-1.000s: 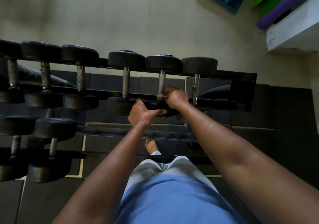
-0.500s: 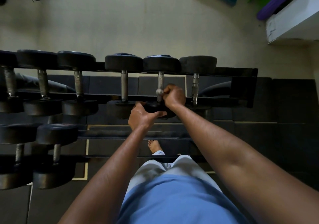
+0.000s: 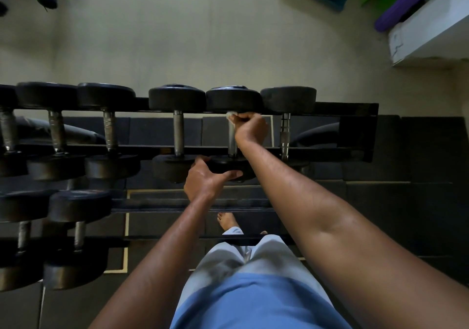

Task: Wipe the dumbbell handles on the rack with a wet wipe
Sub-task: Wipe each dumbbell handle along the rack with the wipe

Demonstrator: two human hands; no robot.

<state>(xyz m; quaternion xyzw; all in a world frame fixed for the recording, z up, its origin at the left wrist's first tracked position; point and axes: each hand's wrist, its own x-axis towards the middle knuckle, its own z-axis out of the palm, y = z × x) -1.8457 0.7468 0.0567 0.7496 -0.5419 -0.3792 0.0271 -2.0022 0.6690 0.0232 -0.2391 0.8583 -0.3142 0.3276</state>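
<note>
— Hands?
— I see my right hand point(image 3: 250, 128) curled round the far end of a dumbbell handle point(image 3: 232, 142), pinching a white wipe point(image 3: 231, 114) against the metal just under the far weight. My left hand point(image 3: 205, 180) cups the near weight point(image 3: 228, 167) of that same dumbbell, thumb under its front edge, fingers over the top.

— Where does that dumbbell sit?
— On the top tier of the rack point(image 3: 355, 108), second from the right end, between a dumbbell point(image 3: 179, 133) to its left and one point(image 3: 285, 135) to its right.

— Surroundings?
— More dumbbells fill the left of the top tier and the lower tier point(image 3: 78, 227). Dark floor mats point(image 3: 431, 176) lie beneath; a white shelf point(image 3: 431, 31) stands at upper right.
</note>
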